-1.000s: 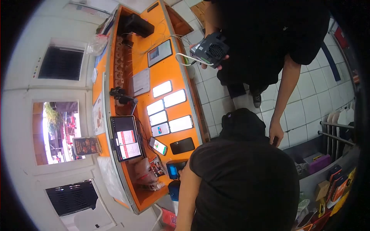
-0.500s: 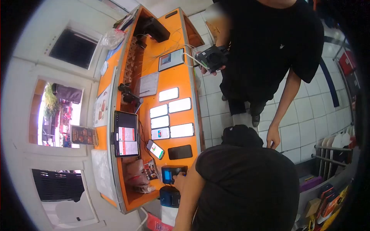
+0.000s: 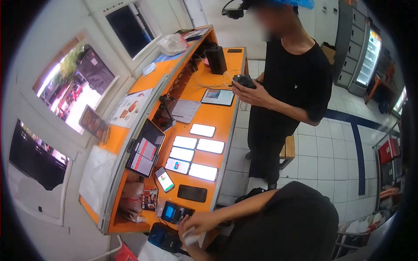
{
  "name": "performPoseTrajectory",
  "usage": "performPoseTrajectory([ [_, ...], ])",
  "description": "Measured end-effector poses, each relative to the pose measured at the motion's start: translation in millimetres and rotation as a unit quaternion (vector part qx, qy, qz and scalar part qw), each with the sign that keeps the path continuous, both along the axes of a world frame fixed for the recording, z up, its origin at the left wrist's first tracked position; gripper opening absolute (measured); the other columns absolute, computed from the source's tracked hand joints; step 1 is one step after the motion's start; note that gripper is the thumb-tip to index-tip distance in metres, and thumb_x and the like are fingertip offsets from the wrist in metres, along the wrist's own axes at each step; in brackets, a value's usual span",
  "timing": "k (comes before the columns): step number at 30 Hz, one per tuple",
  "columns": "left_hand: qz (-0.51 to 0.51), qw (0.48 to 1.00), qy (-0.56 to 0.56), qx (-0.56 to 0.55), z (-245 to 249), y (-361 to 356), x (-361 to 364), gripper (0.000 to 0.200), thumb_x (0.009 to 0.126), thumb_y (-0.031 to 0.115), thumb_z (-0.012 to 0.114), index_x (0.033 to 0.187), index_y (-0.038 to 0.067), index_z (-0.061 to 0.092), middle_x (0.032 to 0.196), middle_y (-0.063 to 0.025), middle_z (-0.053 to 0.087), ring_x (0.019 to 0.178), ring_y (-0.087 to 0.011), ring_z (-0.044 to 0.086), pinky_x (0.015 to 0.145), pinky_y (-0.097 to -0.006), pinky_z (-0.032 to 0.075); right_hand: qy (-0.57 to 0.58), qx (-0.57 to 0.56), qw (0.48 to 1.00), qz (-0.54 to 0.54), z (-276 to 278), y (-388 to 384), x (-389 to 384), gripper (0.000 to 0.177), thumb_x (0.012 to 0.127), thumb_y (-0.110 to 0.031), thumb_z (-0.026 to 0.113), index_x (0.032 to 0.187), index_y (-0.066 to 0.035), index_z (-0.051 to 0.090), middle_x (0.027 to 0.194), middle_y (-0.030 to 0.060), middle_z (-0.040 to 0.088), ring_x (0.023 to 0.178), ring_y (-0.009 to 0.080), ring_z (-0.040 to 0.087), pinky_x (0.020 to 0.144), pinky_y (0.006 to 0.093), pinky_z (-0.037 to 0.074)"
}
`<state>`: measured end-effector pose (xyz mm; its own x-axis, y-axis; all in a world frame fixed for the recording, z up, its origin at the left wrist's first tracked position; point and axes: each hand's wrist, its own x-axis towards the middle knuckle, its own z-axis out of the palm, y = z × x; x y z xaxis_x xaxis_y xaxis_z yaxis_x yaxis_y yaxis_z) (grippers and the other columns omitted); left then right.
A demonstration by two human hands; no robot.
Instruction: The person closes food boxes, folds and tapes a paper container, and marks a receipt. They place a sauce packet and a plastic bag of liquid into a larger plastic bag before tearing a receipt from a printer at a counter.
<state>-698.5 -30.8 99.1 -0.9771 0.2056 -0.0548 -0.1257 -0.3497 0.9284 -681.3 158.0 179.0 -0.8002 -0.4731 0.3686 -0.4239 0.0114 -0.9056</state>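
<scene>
My right hand [image 3: 204, 221] is bent over at the front of the counter, fingers curled, beside a black device with a blue-lit screen [image 3: 170, 212]. Close below it is my left hand [image 3: 183, 232], its fingers partly hidden and blurred. A small whitish thing [image 3: 191, 238] shows between the hands, too smeared to name. A second dark boxy device [image 3: 163, 237] stands left of my left hand. Beyond the blue-lit device lie a dark-screened phone [image 3: 192, 193] and a tilted phone with a lit screen [image 3: 164, 179].
Several bright-screened phones lie on the orange counter [image 3: 224, 117]. A tablet [image 3: 146, 146] leans at its raised side; another tablet [image 3: 217, 97] lies farther back. Across from me stands a person in black [image 3: 296, 74], both hands around a dark cabled device [image 3: 244, 81]. A wooden stool [image 3: 288, 148] is behind them.
My right hand has left the blue-lit device and come together with my left hand. My view has swung. The other person now holds the dark device higher, with both hands.
</scene>
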Motion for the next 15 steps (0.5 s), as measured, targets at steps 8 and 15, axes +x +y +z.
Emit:
performPoseTrajectory([
  [8, -0.237, 0.951, -0.165, -0.109, 0.8, 50.7, 39.9, 0.02, 0.099, 0.01, 0.062, 0.115, -0.002, 0.061, 0.103, -0.0082, 0.069, 0.093, -0.0123, 0.065, 0.083, -0.0238, 0.05, -0.234, 0.071, 0.962, -0.118, -74.6, 98.2, 51.1, 0.024, 0.096, -0.018, 0.066, 0.115, -0.002, 0.066, 0.105, 0.0081, 0.072, 0.096, 0.0172, 0.068, 0.083, 0.031, 0.053],
  [15, -0.3, 0.93, -0.133, -0.167, -3.1, 90.2, 46.1, 0.016, 0.1, 0.009, 0.062, 0.111, -0.003, 0.061, 0.099, -0.0075, 0.07, 0.088, -0.0113, 0.065, 0.082, -0.0258, 0.05, -0.51, -0.127, 0.571, -0.63, -237.9, 202.6, 284.3, 0.047, 0.098, -0.043, 0.061, 0.122, -0.003, 0.062, 0.1, 0.0099, 0.068, 0.086, 0.0181, 0.064, 0.074, 0.0354, 0.054],
])
